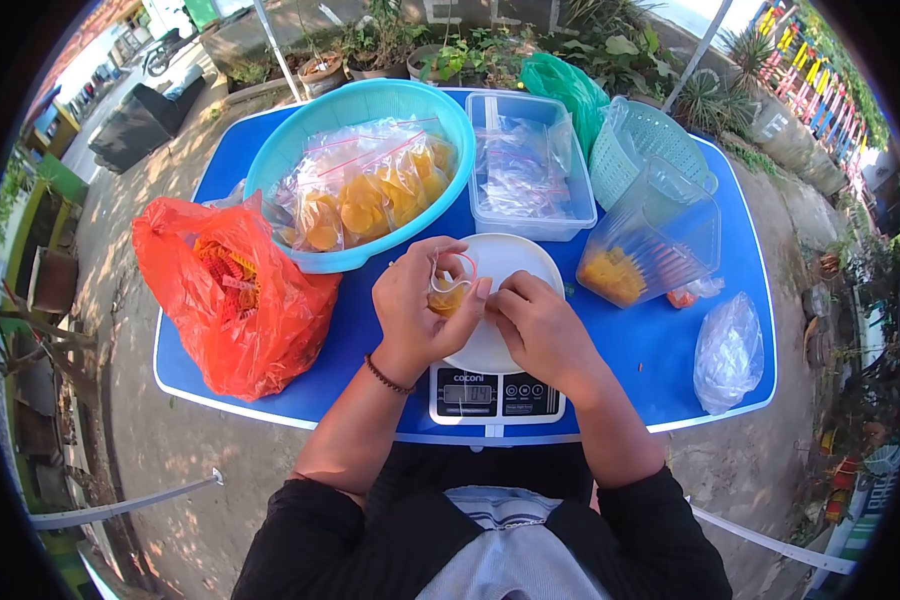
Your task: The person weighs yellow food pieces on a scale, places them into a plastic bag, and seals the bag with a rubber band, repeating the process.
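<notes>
A small clear bag (446,300) of yellow pieces sits in the curled left hand (410,305) above a white plate (520,257) at a blue table (630,350). The hand's fingers cover much of the bag; whether it touches the plate cannot be told. The right hand's (545,325) fingertips are bunched beside it, any hold hidden from view. Both hands block part of the plate, which rests on a kitchen scale (498,410), its digits hard to read. Far left, a turquoise basket (358,262) holds filled bags; an orange bag (260,340) stands nearer. At right, a tilted clear container (685,240) partly hides a pale green basket (660,140).
</notes>
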Available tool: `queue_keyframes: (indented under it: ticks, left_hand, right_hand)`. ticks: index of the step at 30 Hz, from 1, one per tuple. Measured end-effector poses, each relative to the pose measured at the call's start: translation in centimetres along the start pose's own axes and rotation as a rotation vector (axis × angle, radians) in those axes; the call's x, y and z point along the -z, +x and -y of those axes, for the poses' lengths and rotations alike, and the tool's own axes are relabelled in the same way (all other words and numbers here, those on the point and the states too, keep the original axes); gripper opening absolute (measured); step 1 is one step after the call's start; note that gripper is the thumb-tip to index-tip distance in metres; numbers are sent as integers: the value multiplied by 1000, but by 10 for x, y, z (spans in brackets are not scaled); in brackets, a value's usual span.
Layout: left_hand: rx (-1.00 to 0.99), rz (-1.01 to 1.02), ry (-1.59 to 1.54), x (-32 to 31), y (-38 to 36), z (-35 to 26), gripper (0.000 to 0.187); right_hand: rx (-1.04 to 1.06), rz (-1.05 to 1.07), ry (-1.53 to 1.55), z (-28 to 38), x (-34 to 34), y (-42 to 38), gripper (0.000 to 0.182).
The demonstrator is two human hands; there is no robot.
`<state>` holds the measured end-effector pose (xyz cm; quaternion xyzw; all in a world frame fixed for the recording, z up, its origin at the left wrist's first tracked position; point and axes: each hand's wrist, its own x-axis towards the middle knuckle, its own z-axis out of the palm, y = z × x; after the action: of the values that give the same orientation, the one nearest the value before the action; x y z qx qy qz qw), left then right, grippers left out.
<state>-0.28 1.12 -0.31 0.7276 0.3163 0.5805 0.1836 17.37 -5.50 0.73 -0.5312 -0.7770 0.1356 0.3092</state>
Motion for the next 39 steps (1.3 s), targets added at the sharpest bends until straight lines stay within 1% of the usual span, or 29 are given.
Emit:
queue_keyframes:
  ticks: [1, 4, 7, 10, 13, 16, 19, 22, 25, 28, 30, 31, 34, 37, 39]
  left_hand:
    - [-10, 25, 12, 1, 0, 1, 38]
    - [-53, 87, 48, 4, -1, 2, 39]
    - [-135, 117, 128, 4, 2, -3, 40]
    - [-223, 133, 251, 2, 5, -9, 41]
    - [-257, 161, 268, -3, 4, -11, 41]
    - [-271, 163, 244, -6, 3, -12, 41]
    - [-269, 151, 229, -8, 2, -12, 41]
    - [-238, 160, 227, -5, 1, -11, 43]
    - [-213, 121, 216, -4, 4, -10, 44]
    - [-146, 71, 210, -1, 5, -7, 43]
    - [-74, 69, 179, 0, 6, -8, 43]
    - [-81, 69, 174, -1, 6, -7, 43]
    - [-98, 57, 170, -1, 6, -6, 44]
    - [-113, 52, 198, -2, 5, -7, 42]
    - [-114, 62, 256, -1, 6, -11, 40]
  right_hand:
    - [-6, -4, 7, 0, 0, 0, 9]
    - [63, -88, -59, -4, -3, 0, 14]
    - [51, -261, 118, -2, 4, 4, 20]
    - [43, -521, 394, -2, 6, 5, 22]
    - [16, -606, 712, 1, 4, 2, 16]
    - [-79, -529, 857, 5, 4, 0, 14]
    - [-86, -446, 698, -7, -1, -4, 11]
    - [-2, -442, 588, 0, 9, 1, 12]
    - [-32, -436, 402, -1, 18, 3, 16]
    - [-5, -243, -106, -12, 21, 4, 21]
    - [-13, -135, -149, -14, 20, 2, 22]
    - [-17, -82, -170, -15, 19, 1, 23]
    - [42, -109, -158, -19, 15, 1, 18]
    - [15, -81, -122, -18, 15, 4, 14]
    - [-35, -139, -75, -16, 12, 5, 13]
